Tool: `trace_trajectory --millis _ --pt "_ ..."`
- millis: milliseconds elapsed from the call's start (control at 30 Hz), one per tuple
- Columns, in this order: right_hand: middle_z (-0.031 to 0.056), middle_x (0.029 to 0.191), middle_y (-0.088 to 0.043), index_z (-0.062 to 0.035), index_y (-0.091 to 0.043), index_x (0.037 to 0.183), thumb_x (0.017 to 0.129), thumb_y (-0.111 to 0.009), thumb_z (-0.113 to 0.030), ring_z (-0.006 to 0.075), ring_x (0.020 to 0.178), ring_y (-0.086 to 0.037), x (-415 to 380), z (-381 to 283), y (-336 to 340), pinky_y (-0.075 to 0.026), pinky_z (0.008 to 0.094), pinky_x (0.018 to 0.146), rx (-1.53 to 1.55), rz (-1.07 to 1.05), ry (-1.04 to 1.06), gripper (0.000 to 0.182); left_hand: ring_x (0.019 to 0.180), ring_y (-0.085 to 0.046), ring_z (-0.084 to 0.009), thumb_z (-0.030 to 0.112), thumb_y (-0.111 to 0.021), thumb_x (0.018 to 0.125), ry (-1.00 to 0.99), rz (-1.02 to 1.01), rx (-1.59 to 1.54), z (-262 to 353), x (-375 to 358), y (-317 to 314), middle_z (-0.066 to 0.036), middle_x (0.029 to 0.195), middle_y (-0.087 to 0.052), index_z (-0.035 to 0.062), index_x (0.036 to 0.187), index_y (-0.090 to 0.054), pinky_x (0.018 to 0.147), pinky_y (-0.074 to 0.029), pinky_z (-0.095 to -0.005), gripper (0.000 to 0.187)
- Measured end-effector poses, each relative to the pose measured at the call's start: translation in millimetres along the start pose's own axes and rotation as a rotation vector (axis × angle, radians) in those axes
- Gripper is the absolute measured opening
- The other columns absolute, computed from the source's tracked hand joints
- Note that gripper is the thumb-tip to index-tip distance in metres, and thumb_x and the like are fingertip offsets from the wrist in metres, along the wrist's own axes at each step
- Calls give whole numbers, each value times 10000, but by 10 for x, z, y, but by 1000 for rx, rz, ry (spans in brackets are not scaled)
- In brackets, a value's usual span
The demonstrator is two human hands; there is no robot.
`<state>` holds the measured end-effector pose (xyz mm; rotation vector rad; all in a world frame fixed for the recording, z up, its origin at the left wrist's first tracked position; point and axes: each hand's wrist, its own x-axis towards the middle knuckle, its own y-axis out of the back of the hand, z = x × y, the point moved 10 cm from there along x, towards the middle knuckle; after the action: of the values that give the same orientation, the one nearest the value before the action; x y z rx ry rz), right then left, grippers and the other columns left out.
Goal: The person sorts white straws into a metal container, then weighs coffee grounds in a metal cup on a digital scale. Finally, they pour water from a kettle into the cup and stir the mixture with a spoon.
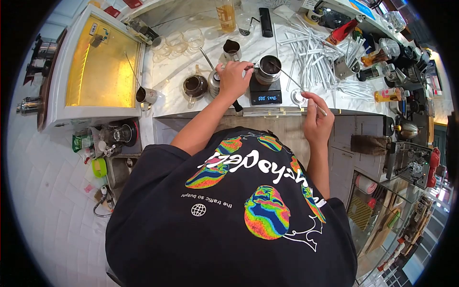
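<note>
A metal cup [267, 70] with dark contents stands on a black digital scale [266, 97] with a lit blue display. My left hand [234, 79] is closed at the cup's left side, its fingertips pinching what looks like the handle. Between the thumb and fingers of my right hand [318, 119] is a long thin bar spoon [291, 80], its far end dipping into the cup. Partly behind my left wrist stands a metal pot [213, 82]. Left of that is a glass jug [194, 87] of dark liquid. Beyond my left hand sits a small pitcher [232, 49].
Many white paper-wrapped straws [313, 48] lie scattered on the marble counter's right. A small round metal piece [298, 97] sits beside the scale. Clear glasses [177, 42] stand at the back left, and bottles [375, 71] line the right. A metal cup [147, 95] holds another spoon.
</note>
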<state>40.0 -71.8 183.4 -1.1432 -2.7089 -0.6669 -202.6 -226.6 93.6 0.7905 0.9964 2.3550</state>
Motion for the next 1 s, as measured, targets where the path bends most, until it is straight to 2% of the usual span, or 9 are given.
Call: trace_trajectory --millis 67,167,267,467,567,700,833,933,1000 --pt "133 1080 -773 18 -745 1146 1026 -594 -25 200 1038 -725 10 68 57 -539 316 930 85 34 -64 198 1055 -668 -214 287 -716 960 9 -16 14 -5 -3 -7 19 978 -754 204 1116 -770 1080 -297 -566 184" --pt "140 1111 -766 29 -735 1162 1035 -585 -27 203 1057 -722 -64 105 133 -547 323 941 57 -2 -42 204 1058 -668 -215 285 -716 962 15 -20 12 -12 10 -11 20 981 -751 207 1122 -767 1080 -298 -568 186" --pt "134 1110 -759 40 -731 1162 1042 -574 -23 185 1052 -713 -58 -15 62 -545 309 938 -50 -25 66 207 1062 -667 -211 284 -719 961 12 -22 14 -12 5 -29 24 981 -749 210 1128 -763 1080 -299 -568 188" --pt "139 1072 -770 43 -734 1140 1024 -590 -15 193 1047 -721 -18 72 100 -538 316 941 89 47 -42 193 1059 -668 -212 282 -720 961 6 -23 11 -10 5 -17 21 980 -749 210 1128 -762 1076 -303 -565 187" --pt "140 1073 -771 41 -729 1153 1022 -598 -19 197 1052 -721 -69 -24 121 -546 327 937 8 10 60 195 1057 -668 -212 278 -721 959 11 -23 12 -14 17 -13 21 981 -751 209 1126 -763 1073 -306 -565 185" --pt "128 1078 -767 39 -729 1162 1028 -593 -26 185 1026 -715 -22 33 -24 -543 313 922 0 -9 20 202 1053 -668 -208 272 -722 956 -2 -8 14 -7 1 -9 28 981 -752 208 1117 -766 1067 -313 -564 178" --pt "129 1113 -763 43 -726 1161 1043 -581 -37 177 1035 -715 24 82 111 -547 308 923 45 33 -28 203 1049 -668 -209 272 -721 957 12 -26 5 -10 11 -15 24 981 -753 208 1116 -769 1068 -310 -560 178" --pt "129 1108 -763 47 -724 1161 1043 -583 -35 183 1043 -715 -62 39 141 -546 312 933 48 -18 -21 201 1048 -669 -210 274 -720 959 21 -35 9 0 6 -3 21 981 -753 210 1120 -769 1072 -306 -558 180" --pt "126 1103 -760 46 -725 1159 1044 -580 -32 182 1046 -713 -64 -56 83 -546 313 934 -16 -29 61 200 1049 -669 -210 276 -719 959 17 -30 5 -13 3 -13 18 980 -753 212 1121 -770 1074 -303 -557 181"
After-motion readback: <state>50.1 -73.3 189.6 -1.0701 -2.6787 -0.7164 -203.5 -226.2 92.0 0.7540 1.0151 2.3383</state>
